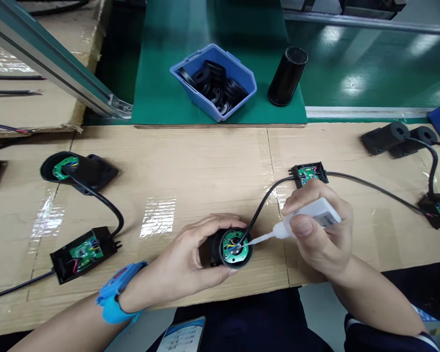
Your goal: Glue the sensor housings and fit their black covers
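My left hand [194, 259] is wrapped round a black cylindrical housing [215, 249], whose open end faces me. Inside it sits a round green circuit board [229, 254] with coloured wires at its middle. In my right hand [322, 230] is a white glue bottle [311, 217], its thin nozzle slanting down left to the wires on the board. Whether any liquid is coming out is too small to tell. A black cable [262, 203] runs from the housing to an open black box with a green board [310, 172], just beyond my right hand.
At left lie another black housing [91, 171] and an open black box [84, 254], joined by cable. A blue bin [238, 100] of black rings and a black cylinder [286, 76] stand on the green surface behind. More black housings [385, 138] are at far right.
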### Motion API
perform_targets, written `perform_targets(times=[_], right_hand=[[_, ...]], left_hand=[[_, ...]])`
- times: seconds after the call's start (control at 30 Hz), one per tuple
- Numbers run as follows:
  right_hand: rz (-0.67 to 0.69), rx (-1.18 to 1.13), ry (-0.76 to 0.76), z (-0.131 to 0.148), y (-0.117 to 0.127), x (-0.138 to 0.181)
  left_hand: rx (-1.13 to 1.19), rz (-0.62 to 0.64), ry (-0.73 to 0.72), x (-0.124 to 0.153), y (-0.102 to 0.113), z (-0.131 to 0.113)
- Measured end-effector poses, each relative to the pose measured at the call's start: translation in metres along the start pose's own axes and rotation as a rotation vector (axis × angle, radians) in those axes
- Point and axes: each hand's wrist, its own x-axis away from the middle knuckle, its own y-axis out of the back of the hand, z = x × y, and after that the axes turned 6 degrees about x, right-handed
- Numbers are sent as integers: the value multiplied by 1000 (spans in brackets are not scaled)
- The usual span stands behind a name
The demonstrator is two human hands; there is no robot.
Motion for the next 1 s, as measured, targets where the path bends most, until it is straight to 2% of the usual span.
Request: perform_targets(times=[0.23,0.43,0.63,1.0], right_hand=[[57,-70,-32,-1,-15,-1],[126,-136,-55,-3,-20,0],[147,-199,-73,-4,-23,1],[93,-64,-46,-7,-24,-2]], left_hand=[[15,39,11,-4,-3,0],[-24,4,-23,-7,-4,-4],[40,6,-7,-6,-5,-4],[-33,25,-12,-3,-4,1]])
